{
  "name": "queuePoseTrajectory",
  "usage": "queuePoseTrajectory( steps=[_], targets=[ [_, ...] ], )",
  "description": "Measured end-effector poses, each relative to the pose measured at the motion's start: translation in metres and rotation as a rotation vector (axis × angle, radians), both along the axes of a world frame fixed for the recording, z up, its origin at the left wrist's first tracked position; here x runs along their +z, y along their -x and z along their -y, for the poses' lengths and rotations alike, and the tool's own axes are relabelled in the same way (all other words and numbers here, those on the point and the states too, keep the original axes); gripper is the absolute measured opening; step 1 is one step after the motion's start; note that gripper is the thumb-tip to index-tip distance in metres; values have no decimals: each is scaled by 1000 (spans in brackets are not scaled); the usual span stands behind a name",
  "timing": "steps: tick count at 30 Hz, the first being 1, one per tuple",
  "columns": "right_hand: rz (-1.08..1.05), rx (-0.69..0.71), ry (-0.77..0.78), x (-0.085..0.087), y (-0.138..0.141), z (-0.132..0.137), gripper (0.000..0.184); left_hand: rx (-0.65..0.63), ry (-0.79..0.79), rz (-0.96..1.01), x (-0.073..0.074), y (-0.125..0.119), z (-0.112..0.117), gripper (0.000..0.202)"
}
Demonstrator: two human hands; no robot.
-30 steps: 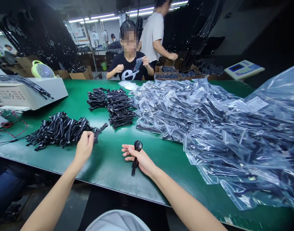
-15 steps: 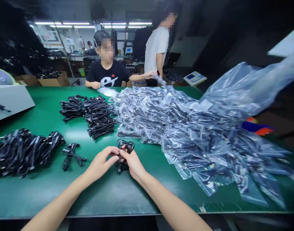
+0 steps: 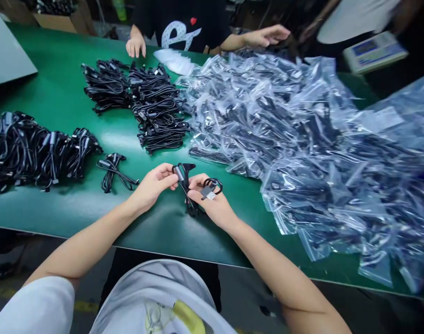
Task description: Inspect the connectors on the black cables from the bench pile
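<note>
Our left hand [image 3: 152, 184] closes on a black rubber cable [image 3: 186, 188] near its moulded plug, while our right hand [image 3: 211, 200] pinches a coiled loop of it with a pale tag [image 3: 210, 195], over the green tabletop [image 3: 72, 208]. A loose black cable [image 3: 112, 174] lies just left; clear plastic bags of cables [image 3: 267, 116] heap rightward. The tag's print is unreadable.

Your left hand [image 3: 151, 186] pinches a black cable [image 3: 184, 185] while your right hand [image 3: 212, 202] holds its tagged loop over the green workbench [image 3: 69, 211].
</note>
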State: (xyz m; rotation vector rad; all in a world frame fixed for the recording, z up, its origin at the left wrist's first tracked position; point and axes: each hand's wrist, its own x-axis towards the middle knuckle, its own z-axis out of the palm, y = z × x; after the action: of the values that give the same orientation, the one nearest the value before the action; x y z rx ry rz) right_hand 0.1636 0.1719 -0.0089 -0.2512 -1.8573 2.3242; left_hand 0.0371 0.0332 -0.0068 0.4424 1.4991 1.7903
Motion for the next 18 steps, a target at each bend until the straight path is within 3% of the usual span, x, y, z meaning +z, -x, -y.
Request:
queuePoseTrajectory(
  steps=[2, 4, 8, 13, 18],
  targets=[
    [12, -9, 47, -2, -3, 2, 21, -38, 4, -7, -1, 0, 1, 35],
    [18, -51, -1, -4, -7, 5, 17, -34, 22, -31, -3, -2, 2, 34],
    [-16, -124, -288, -7, -13, 7, 7, 29, 76, -48, -5, -5, -1, 43],
    [-86, -79, -446, -12, -15, 2, 14, -5, 101, 6, -5, -3, -3, 48],
    [-157, -85, -747, -13, -16, 1, 22, 16, 84, 12, -7, -1, -1, 46]
  ],
)
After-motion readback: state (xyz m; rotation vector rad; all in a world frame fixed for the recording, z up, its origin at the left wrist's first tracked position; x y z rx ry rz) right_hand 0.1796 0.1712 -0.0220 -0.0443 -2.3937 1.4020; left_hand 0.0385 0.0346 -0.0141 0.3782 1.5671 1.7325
